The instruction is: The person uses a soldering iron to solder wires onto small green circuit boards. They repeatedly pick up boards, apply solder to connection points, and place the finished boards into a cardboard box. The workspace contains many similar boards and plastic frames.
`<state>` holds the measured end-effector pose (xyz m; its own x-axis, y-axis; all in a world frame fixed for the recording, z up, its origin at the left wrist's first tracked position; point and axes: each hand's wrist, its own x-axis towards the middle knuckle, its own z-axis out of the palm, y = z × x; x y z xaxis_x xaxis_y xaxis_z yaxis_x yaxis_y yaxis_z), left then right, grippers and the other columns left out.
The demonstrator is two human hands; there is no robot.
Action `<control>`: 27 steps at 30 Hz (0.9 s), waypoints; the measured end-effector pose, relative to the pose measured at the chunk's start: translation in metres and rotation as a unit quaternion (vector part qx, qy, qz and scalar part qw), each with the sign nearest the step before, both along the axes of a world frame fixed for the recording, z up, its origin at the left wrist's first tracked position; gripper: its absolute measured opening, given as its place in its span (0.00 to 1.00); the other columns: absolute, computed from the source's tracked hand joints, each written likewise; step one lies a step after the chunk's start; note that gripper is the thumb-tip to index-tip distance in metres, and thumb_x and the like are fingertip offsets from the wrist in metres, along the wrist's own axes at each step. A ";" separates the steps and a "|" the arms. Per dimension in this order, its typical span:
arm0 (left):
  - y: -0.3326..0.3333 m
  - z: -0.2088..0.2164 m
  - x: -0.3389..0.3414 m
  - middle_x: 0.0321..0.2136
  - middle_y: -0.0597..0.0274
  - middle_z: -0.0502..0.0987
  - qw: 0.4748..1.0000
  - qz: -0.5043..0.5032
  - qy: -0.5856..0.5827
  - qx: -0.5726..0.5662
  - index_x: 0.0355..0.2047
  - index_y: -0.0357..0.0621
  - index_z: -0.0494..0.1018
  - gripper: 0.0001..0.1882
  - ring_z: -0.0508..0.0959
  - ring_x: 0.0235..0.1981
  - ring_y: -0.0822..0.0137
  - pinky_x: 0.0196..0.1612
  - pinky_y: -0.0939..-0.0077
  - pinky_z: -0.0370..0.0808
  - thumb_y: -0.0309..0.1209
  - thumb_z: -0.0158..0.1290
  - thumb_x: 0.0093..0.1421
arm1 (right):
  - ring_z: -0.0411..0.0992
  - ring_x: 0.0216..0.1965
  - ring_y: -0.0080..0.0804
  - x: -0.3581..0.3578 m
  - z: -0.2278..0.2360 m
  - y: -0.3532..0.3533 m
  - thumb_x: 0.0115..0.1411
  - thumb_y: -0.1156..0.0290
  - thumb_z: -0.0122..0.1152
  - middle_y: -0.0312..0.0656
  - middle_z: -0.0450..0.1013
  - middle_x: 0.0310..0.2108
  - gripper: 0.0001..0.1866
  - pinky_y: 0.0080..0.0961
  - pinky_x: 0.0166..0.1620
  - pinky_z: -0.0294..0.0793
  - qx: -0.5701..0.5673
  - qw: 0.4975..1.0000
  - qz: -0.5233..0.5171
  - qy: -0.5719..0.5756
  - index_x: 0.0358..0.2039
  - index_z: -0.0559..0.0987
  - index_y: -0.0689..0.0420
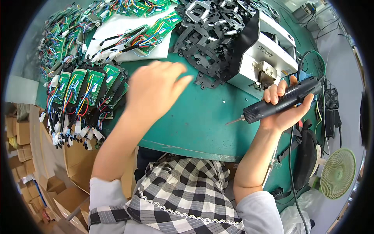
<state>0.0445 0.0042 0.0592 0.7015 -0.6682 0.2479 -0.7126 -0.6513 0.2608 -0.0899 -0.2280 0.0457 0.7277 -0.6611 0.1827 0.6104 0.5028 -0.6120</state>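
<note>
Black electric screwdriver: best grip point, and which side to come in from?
Mid-body, likely from the near right. The black electric screwdriver is cylindrical and slants across the view, its thin bit pointing left, so gripping behind the ribbed front end should keep fingers off the bit. The right hand holds it there, fingers wrapped over the body.

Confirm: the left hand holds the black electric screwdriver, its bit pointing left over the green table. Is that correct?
Not quite: the head view shows the right hand, not the left hand, holding the black electric screwdriver. Its bit does point left over the green table.
</note>
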 end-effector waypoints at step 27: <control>-0.048 -0.049 0.065 0.35 0.56 0.78 0.824 0.036 0.315 -0.470 0.50 0.34 0.67 0.19 0.75 0.33 0.71 0.36 0.78 0.72 0.32 0.52 0.63 | 0.64 0.16 0.32 -0.006 0.001 0.000 0.62 0.39 0.42 0.42 0.66 0.20 0.31 0.29 0.21 0.64 0.006 1.000 -0.011 0.009 0.45 0.72 0.56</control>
<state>0.1093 -0.0439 0.0102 0.9179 -0.3408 0.2034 -0.2109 0.0151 0.9774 -0.0963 -0.2281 0.0466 0.7160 -0.6789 0.1627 0.6108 0.4964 -0.6168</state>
